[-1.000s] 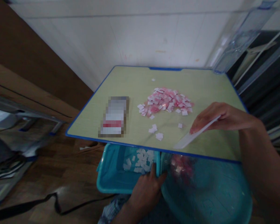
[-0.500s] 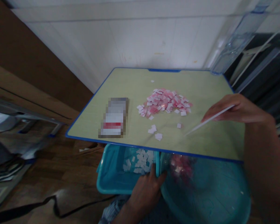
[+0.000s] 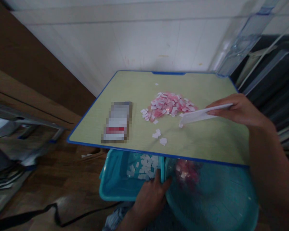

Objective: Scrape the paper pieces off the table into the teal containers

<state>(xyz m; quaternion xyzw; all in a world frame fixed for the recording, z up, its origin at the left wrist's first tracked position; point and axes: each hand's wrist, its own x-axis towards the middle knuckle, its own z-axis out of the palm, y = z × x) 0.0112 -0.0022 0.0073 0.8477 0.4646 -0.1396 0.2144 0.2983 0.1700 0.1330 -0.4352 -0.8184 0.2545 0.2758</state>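
My right hand (image 3: 233, 109) is closed on a flat white card-like piece (image 3: 199, 115), held low over the table just right of a pile of pink pieces and small white squares (image 3: 170, 104). At its far end, the card meets a small white square (image 3: 181, 124). Below the table edge, my left hand (image 3: 153, 192) grips where the rims of a rectangular teal basin (image 3: 119, 195) and a round teal basin (image 3: 254, 205) meet. White squares (image 3: 146, 166) lie in the rectangular one. A shiny pink bundle (image 3: 188, 173) sits in the round one.
A blue-edged pale green table (image 3: 207, 144) stands against a white wall. On its left lies a pixelated flat rectangular thing (image 3: 117, 122). Two small groups of white squares (image 3: 160, 136) lie near the front. A clear plastic bottle (image 3: 243, 41) stands at the back right corner.
My right hand has moved the white card left and slightly up, turning its broad face more into view. The loose white square near it has shifted left toward the pile. My left hand stays put.
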